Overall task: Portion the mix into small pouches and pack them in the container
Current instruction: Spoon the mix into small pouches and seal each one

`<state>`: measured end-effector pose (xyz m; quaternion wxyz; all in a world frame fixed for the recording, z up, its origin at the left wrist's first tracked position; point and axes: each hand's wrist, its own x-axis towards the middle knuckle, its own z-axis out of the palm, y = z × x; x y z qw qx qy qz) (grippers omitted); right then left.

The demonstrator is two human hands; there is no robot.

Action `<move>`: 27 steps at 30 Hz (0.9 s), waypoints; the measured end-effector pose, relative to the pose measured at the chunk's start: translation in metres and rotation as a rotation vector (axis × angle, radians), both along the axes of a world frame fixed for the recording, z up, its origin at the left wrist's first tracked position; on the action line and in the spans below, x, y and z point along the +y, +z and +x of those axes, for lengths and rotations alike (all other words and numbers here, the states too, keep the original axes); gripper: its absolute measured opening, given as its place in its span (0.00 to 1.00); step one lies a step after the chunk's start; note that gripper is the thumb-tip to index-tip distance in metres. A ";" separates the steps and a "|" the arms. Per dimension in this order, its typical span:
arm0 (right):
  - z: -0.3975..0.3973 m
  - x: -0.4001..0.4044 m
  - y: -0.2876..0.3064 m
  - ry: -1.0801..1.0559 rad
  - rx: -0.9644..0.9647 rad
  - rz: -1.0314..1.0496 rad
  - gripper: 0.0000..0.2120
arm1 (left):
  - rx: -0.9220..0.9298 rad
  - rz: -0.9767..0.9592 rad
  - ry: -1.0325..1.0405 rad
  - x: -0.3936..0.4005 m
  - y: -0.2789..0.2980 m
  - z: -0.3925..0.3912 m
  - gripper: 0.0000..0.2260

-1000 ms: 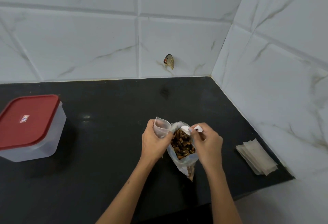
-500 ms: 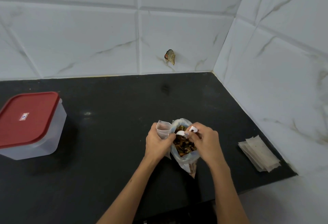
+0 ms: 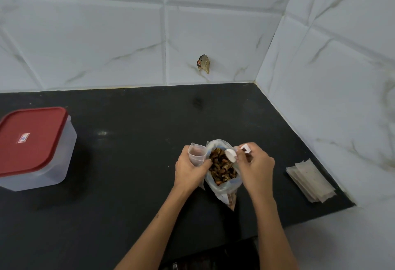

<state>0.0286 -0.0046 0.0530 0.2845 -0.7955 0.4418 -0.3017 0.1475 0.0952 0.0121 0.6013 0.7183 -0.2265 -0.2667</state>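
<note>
Brown nutty mix [image 3: 222, 166] in clear bag, left hand [image 3: 190, 168] grip around open pouch [image 3: 197, 155], right hand [image 3: 255, 166] pinching white scoop [image 3: 231, 155]

Single head-worn view, angled down, near the countertop [image 3: 128, 162]

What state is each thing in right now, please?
Container: lid on, untouched.
Bag: open, holds mix.
Pouch: open, gripped by left hand.
Scoop: over the bag, held by right hand.
Spare pouches: stacked flat.
</note>
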 end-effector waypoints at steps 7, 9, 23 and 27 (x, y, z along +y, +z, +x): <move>0.016 0.006 -0.007 -0.196 0.111 0.043 0.04 | 0.015 0.034 -0.003 0.000 0.001 -0.001 0.14; 0.017 -0.001 -0.006 -0.240 0.078 0.125 0.05 | 0.041 0.032 -0.002 0.000 0.000 -0.001 0.13; 0.019 -0.007 -0.017 -0.431 -0.443 0.787 0.02 | 0.057 -0.007 -0.032 -0.003 0.003 -0.006 0.15; 0.009 -0.014 -0.012 -0.378 -0.436 0.975 0.04 | 0.062 -0.004 -0.015 -0.003 0.003 -0.007 0.14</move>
